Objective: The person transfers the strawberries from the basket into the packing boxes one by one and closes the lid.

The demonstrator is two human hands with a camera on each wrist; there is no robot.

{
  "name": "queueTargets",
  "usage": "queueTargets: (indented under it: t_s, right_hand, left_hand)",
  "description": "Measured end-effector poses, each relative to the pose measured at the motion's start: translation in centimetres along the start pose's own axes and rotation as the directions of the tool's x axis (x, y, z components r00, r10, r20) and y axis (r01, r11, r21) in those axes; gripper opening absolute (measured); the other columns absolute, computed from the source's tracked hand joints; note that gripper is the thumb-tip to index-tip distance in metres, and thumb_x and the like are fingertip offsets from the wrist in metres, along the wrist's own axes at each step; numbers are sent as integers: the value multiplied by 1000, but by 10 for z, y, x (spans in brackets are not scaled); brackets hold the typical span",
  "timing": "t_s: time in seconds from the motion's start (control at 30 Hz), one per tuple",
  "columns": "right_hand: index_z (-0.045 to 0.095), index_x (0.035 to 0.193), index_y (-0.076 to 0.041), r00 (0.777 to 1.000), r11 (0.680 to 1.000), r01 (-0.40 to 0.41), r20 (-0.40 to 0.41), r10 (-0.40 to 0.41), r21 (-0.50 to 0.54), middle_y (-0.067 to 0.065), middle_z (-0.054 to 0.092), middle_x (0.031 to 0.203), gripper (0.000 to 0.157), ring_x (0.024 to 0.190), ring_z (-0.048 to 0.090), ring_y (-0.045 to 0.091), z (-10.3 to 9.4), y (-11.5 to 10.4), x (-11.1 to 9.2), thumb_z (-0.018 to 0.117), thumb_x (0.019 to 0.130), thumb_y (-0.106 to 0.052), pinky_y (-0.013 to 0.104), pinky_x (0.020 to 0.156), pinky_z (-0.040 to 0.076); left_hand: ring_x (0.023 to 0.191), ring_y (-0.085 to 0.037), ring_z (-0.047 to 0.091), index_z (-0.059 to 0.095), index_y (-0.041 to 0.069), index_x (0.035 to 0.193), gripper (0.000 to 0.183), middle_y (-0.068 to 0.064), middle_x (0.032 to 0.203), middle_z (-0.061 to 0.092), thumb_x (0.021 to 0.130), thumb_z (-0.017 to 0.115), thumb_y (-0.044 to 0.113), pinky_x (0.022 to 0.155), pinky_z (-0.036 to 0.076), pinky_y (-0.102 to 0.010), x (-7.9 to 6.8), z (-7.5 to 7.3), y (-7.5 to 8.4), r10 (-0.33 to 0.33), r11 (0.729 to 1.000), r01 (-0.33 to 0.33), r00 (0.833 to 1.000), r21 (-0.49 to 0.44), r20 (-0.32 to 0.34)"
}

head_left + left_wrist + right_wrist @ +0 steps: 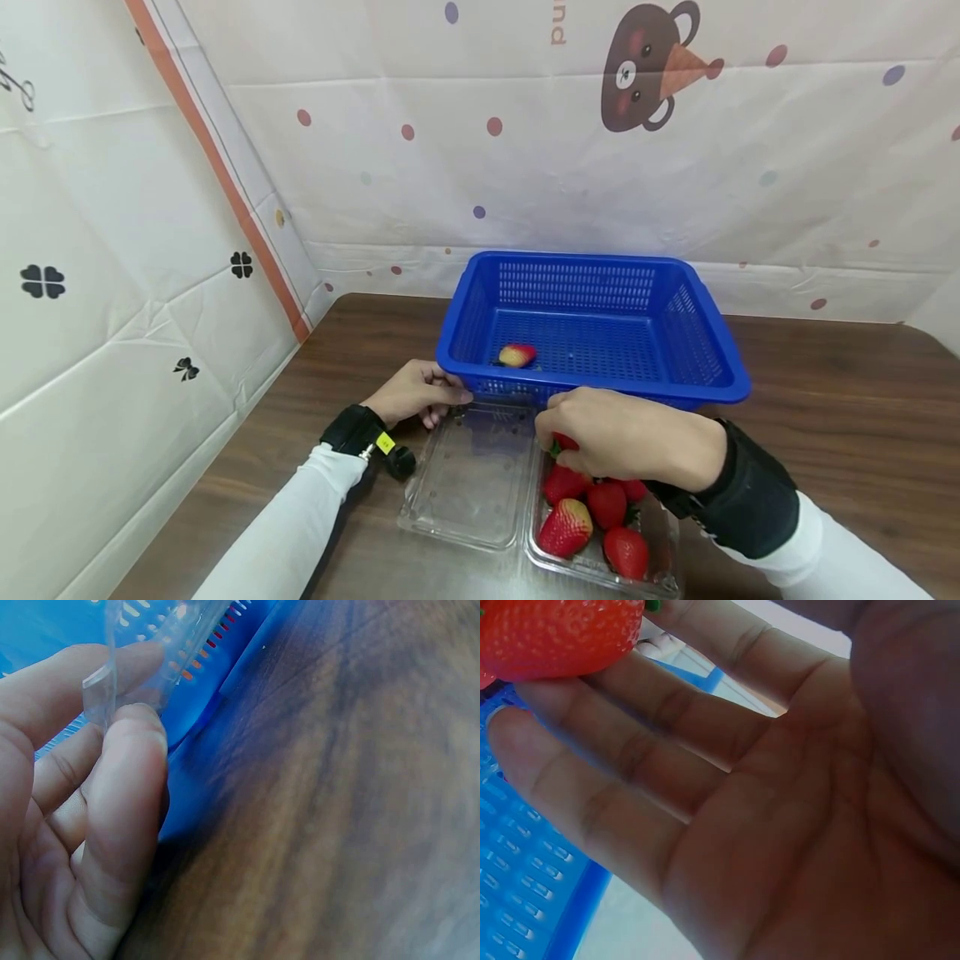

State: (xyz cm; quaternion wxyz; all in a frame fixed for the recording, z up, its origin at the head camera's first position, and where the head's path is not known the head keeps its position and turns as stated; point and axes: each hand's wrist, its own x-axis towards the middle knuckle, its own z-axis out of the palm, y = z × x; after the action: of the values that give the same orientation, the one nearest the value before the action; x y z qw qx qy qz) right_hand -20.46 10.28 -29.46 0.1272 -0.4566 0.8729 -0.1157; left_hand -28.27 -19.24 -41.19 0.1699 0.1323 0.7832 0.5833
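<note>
My left hand (420, 393) pinches the far corner of the clear plastic lid (472, 487) between thumb and fingers. In the left wrist view, the thumb presses the lid's thin edge (101, 690) close to the basket. A red strawberry (562, 637) with a bit of green leaf is held at the fingertips of my right hand (626, 433), above the container's far end. Several more strawberries (566, 529) lie in the clear container base (532, 546), which is joined to the lid along one side. My right hand and wrist hide part of the base.
Just behind the container stands a blue perforated basket (600, 383). One pale-tipped strawberry (517, 356) lies inside it, near the front left. All this rests on a brown wooden table (817, 417), with a patterned white sheet (420, 183) hanging behind and on the left.
</note>
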Motion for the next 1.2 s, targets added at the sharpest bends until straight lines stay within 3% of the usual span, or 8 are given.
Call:
queueTargets:
  t_s: [0.8,1.2]
  right_hand:
    - [68,85,-18,999,999,-32,-15,32,-42,-9,57,77,9,67,50,7,6,4,4,75,82,-14,25,58,50]
    - [69,85,-20,993,992,-117,8,117,-52,-10,58,74,9,65,50,9,2,3,4,77,81,-17,28,59,51]
  left_hand:
    - [44,-13,52,66,4,91,25,-2,59,55,81,78,24,41,52,-23,0,0,0,5,1000,-5,1000,-10,0]
    - [44,-14,52,65,4,89,25,-3,59,55,81,78,24,41,52,-24,1,-1,0,14,1000,-14,1000,-13,0]
